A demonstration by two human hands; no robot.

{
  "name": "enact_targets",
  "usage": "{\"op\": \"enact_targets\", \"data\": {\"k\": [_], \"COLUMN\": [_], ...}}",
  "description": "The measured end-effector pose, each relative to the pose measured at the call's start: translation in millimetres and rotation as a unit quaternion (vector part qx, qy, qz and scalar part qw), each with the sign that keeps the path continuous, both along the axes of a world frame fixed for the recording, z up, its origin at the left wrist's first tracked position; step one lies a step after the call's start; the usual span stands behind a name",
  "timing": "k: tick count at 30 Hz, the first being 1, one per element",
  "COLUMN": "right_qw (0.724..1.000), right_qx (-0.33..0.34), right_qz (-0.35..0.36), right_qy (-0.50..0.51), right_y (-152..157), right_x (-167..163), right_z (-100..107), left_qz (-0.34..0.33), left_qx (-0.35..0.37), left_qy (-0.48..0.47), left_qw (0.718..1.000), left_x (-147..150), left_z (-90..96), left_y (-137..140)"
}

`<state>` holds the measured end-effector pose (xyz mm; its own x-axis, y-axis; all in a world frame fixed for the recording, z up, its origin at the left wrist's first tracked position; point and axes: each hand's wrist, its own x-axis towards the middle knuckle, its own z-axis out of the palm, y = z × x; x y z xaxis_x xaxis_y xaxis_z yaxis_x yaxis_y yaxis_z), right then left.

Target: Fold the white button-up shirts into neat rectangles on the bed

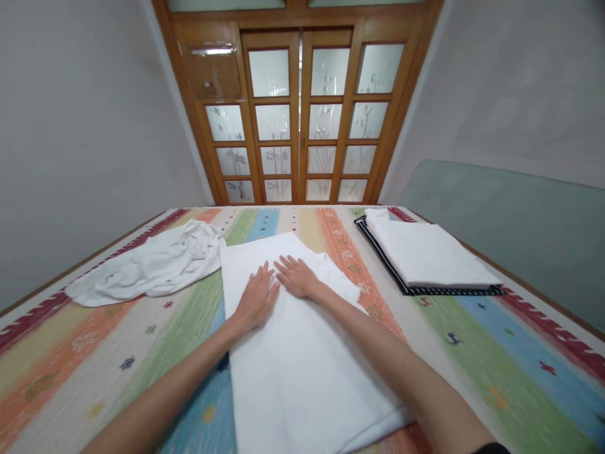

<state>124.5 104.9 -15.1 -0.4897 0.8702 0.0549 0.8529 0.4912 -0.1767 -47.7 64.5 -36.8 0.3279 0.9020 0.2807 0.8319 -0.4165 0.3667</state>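
Observation:
A white garment (302, 378), perhaps a shirt, lies folded lengthwise and spread flat before me, its near end running toward the bottom of the view. My left hand (258, 295) rests flat on its upper part near the left edge, fingers stretched forward. Just to the right, my right hand (296, 276) presses palm down on the same cloth, fingers apart and pointing up and left. The fingertips of both hands come close together. Neither hand grips anything.
A crumpled white cloth (161, 261) lies at the left. On the right is a stack with a folded white cloth (430, 252) over a black patterned one (411, 291). All rest on a colourful striped cover (155, 353). Wooden glass-paned doors (302, 113) stand beyond.

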Motion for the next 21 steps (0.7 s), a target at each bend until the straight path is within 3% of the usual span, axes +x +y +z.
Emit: {"op": "enact_targets", "data": {"k": [3,7,13,21], "right_qw": [0.997,0.995,0.987,0.971], "right_qx": [-0.030,-0.039,-0.039,-0.026], "right_qz": [-0.069,-0.094,-0.157,-0.235], "right_qy": [-0.011,-0.020,-0.025,-0.034], "right_y": [23.2,35.1,34.0,33.7], "right_x": [16.1,25.3,41.4,91.4], "right_z": [-0.8,-3.0,-6.2,-10.2], "left_qz": [-0.020,-0.040,-0.096,-0.183], "left_qx": [0.006,0.018,-0.012,-0.025], "left_qy": [0.075,0.099,0.110,0.092], "left_qw": [0.997,0.994,0.989,0.978], "left_x": [-14.9,-20.7,-14.9,-6.1], "left_z": [-11.3,-9.7,5.0,11.0], "left_y": [-27.0,-34.1,-6.3,39.1]}}
